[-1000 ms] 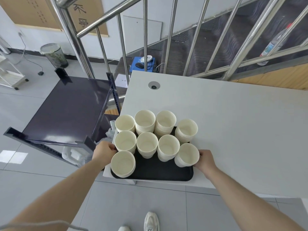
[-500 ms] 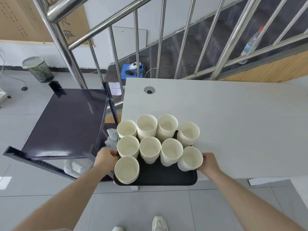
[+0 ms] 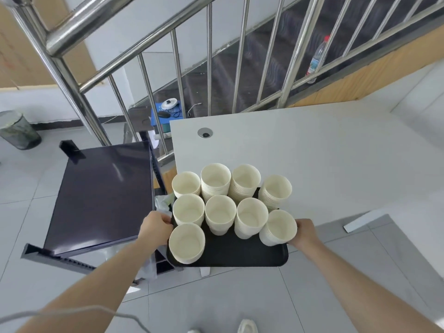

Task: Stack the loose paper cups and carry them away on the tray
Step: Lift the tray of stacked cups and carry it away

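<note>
Gripping tray (image 3: 240,254) — both hands; cups (image 3: 219,213) unmarked.

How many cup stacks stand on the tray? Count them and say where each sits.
9 on the black tray. Back row. Middle. Front: left, right.

Paper cup stacks (image 3: 219,212) cover most of the black tray (image 3: 240,254). The left hand (image 3: 155,227) and right hand (image 3: 304,231) fingertips are hidden behind its edges. A shoe (image 3: 247,326) is cut off at the bottom edge.
</note>
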Motion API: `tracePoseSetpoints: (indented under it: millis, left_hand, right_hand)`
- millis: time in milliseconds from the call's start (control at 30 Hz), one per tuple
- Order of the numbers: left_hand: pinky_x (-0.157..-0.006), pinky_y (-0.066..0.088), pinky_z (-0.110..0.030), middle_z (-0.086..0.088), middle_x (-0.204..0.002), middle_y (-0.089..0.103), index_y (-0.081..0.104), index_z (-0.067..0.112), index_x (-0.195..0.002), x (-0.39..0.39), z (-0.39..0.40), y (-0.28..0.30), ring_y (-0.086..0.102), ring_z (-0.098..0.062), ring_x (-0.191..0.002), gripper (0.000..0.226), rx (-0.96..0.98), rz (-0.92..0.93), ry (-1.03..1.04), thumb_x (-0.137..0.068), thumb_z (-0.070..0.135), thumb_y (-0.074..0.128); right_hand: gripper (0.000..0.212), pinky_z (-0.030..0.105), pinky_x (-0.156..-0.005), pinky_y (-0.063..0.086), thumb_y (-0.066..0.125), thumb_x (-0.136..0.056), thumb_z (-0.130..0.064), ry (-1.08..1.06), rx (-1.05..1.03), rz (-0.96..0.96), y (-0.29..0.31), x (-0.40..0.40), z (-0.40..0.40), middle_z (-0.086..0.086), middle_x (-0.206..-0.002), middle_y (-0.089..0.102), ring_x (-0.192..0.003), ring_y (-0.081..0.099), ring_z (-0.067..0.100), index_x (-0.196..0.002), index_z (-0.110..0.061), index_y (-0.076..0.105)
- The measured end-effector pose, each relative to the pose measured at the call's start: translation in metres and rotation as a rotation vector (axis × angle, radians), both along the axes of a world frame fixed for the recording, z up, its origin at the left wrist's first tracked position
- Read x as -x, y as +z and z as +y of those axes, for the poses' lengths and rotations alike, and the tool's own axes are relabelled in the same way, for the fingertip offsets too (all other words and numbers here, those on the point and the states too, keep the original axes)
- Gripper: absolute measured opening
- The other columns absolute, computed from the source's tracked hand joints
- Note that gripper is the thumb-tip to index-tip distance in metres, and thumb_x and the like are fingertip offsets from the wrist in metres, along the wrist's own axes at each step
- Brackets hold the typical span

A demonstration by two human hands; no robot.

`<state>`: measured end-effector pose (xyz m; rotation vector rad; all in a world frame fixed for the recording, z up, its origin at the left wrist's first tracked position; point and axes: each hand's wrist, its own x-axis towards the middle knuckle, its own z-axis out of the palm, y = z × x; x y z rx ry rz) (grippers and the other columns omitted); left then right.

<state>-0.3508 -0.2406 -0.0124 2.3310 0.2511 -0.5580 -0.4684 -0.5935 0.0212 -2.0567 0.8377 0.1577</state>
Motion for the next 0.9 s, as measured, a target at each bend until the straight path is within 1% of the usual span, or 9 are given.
tracePoseSetpoints:
  millis: [167,300,367,400,433,567,700,767,900]
  left_hand:
    - [-0.052,0.034,-0.027,-0.003,-0.056,0.048,0.066,-0.002,-0.066,0.017,0.008,0.016,0.035,-0.018,-0.058,0.011,0.034,-0.006,-0.004,-0.07,0.008,0.062]
    - [-0.054,0.034,-0.028,-0.006,-0.059,0.048,0.064,-0.005,-0.067,0.038,0.017,0.023,0.036,-0.018,-0.059,0.012,0.057,-0.023,0.031,-0.072,0.006,0.063]
    - [-0.054,0.031,-0.027,-0.006,-0.06,0.045,0.063,0.002,-0.061,0.048,0.021,0.027,0.032,-0.017,-0.062,0.013,0.044,-0.041,0.028,-0.073,0.006,0.064]
    - [-0.055,0.03,-0.027,-0.006,-0.06,0.043,0.063,0.007,-0.061,0.053,0.024,0.028,0.03,-0.017,-0.063,0.013,0.042,-0.045,0.026,-0.073,0.007,0.064]
    - [-0.056,0.03,-0.027,-0.005,-0.061,0.042,0.063,0.01,-0.062,0.058,0.029,0.028,0.029,-0.016,-0.064,0.011,0.047,-0.046,0.03,-0.073,0.008,0.065]
    - [-0.059,0.03,-0.03,-0.002,-0.061,0.041,0.06,0.017,-0.062,0.072,0.046,0.027,0.032,-0.016,-0.065,0.008,0.075,-0.035,0.052,-0.056,0.022,0.061]
    - [-0.058,0.035,-0.028,-0.003,-0.056,0.048,0.064,0.008,-0.054,0.079,0.064,0.027,0.033,-0.019,-0.061,0.014,0.107,-0.03,0.076,-0.068,0.011,0.068]
    - [-0.058,0.037,-0.028,-0.002,-0.056,0.053,0.07,0.004,-0.063,0.078,0.08,0.027,0.037,-0.019,-0.061,0.009,0.117,-0.034,0.076,-0.067,0.012,0.069]
    - [-0.056,0.035,-0.029,-0.001,-0.058,0.05,0.067,0.007,-0.06,0.068,0.115,0.031,0.035,-0.018,-0.061,0.013,0.083,-0.018,0.034,-0.058,0.02,0.064]
  right_hand:
    - [0.059,0.023,-0.047,0.028,0.069,-0.066,0.013,0.002,-0.023,-0.01,0.013,0.018,0.013,-0.017,-0.034,0.032,-0.058,0.026,0.002,-0.026,-0.017,0.038]
    - [0.048,0.024,-0.053,0.025,0.064,-0.067,0.013,0.022,-0.018,-0.03,0.018,0.029,0.016,-0.008,-0.051,0.032,-0.068,0.023,0.011,-0.042,-0.017,0.035]
    - [0.035,0.027,-0.058,0.027,0.063,-0.067,0.014,0.038,-0.027,-0.036,0.02,0.033,0.018,0.0,-0.061,0.034,-0.072,0.032,0.009,-0.054,-0.01,0.04]
    - [0.032,0.028,-0.059,0.028,0.063,-0.066,0.014,0.054,-0.03,-0.038,0.02,0.036,0.02,0.001,-0.063,0.035,-0.077,0.028,0.014,-0.056,-0.008,0.042]
    - [0.031,0.028,-0.06,0.028,0.063,-0.066,0.014,0.068,-0.026,-0.046,0.021,0.039,0.023,0.002,-0.064,0.035,-0.072,0.033,0.01,-0.057,-0.008,0.043]
    - [0.028,0.026,-0.056,0.028,0.064,-0.067,0.015,0.102,-0.028,-0.076,0.026,0.05,0.035,0.003,-0.064,0.036,-0.066,0.027,0.012,-0.058,-0.005,0.047]
    - [0.026,0.027,-0.058,0.033,0.065,-0.066,0.014,0.094,-0.036,-0.096,0.024,0.059,0.056,0.001,-0.062,0.04,-0.069,0.034,0.011,-0.056,-0.005,0.051]
    - [0.02,0.025,-0.057,0.033,0.067,-0.066,0.014,0.087,-0.028,-0.091,0.023,0.064,0.072,0.001,-0.062,0.043,-0.07,0.035,0.009,-0.057,-0.001,0.056]
    - [0.036,0.025,-0.054,0.029,0.064,-0.066,0.015,0.068,-0.002,-0.089,0.027,0.068,0.11,-0.004,-0.055,0.036,-0.063,0.029,0.009,-0.05,-0.009,0.044]
